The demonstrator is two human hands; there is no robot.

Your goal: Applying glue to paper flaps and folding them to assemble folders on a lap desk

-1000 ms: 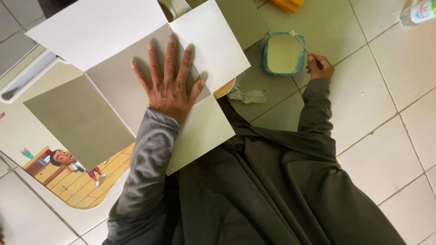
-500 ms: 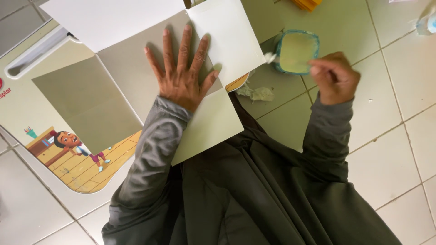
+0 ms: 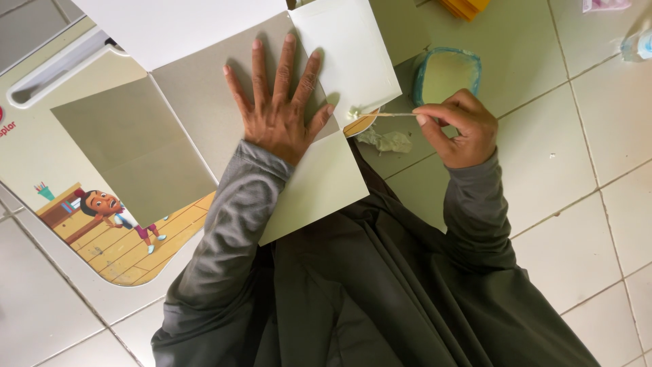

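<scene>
- The person sits on a tiled floor (image 3: 584, 224) and works over a low board with a cartoon picture (image 3: 102, 224), which serves as a worktop.
- The left hand (image 3: 280, 112) lies flat, palm down and fingers spread wide, pressing on a grey card (image 3: 204, 102); it grips nothing, it only pins the card down.
- A pale folded sheet (image 3: 350, 58) lies over the card's right edge, just beside the spread fingers, and a second pale flap (image 3: 319, 194) shows below the wrist.
- The right hand (image 3: 458, 129) is closed in a pinch around a thin stick (image 3: 390, 114), held level and pointing left.
- The stick's tip carries a small pale blob (image 3: 354, 111), apparently paste, right at the edge of the pale folded sheet.
- A blue-rimmed tub (image 3: 445, 73) of pale paste stands on the floor just behind the right hand, and a crumpled scrap (image 3: 388, 141) lies below the stick.
- Judged from this, the step in hand is gluing: the loaded stick has reached the paper's edge while the other hand steadies the work.
- The next move seems to call for a light, even spread along the flap's edge, with the left hand holding firm so the card does not slide.
- Too much paste could ooze out past the fold.
</scene>
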